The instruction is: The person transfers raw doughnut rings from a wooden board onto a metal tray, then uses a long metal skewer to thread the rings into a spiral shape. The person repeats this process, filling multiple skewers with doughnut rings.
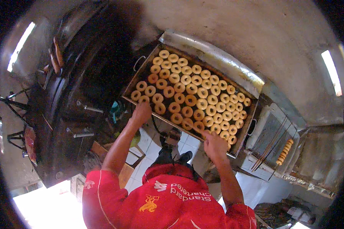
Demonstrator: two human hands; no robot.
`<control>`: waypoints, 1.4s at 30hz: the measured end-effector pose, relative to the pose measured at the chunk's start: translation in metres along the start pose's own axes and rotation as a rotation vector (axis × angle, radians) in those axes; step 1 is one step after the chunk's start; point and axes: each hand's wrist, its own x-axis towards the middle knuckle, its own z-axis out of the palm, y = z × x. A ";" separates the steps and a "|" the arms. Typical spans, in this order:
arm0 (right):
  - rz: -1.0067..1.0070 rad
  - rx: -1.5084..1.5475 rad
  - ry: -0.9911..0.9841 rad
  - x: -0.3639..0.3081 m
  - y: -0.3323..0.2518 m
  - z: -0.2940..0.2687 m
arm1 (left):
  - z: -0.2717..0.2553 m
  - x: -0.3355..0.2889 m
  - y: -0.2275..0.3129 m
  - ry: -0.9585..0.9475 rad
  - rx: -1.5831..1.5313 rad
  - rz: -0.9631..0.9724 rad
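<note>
A wide rectangular frying pan (pixel 170 123) lies in front of me, full of ring doughnuts (pixel 202 93) in rows. Most are pale gold; several near the middle and the near edge are browner. My left hand (pixel 142 112) is closed at the pan's near left rim, beside the closest doughnuts; what its fingers hold, if anything, is hidden. At the near right rim my right hand (pixel 216 145) is closed, with a thin stick faintly visible reaching from it over the browner doughnuts.
Right of the pan stands a metal draining tray (pixel 265 128) with long thin rods (pixel 269 143) across it. Several doughnuts (pixel 284 152) are threaded in a row there. Dark metal equipment (pixel 74 114) fills the left side. White tiles (pixel 151 147) cover the floor.
</note>
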 end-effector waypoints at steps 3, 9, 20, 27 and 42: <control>-0.015 0.019 0.108 0.048 0.005 0.048 | 0.008 0.016 -0.014 0.262 0.068 0.043; -0.058 0.081 0.137 0.058 -0.029 0.007 | -0.005 0.025 -0.045 0.085 0.181 0.163; -0.133 0.123 0.100 0.084 -0.071 0.028 | 0.029 0.037 -0.120 -0.019 -0.023 -0.145; -0.139 0.234 0.062 0.088 -0.098 0.007 | 0.007 0.038 -0.126 0.057 -0.140 -0.336; -0.292 -0.114 0.070 0.186 -0.103 0.067 | -0.107 -0.074 -0.085 0.284 -0.401 -0.413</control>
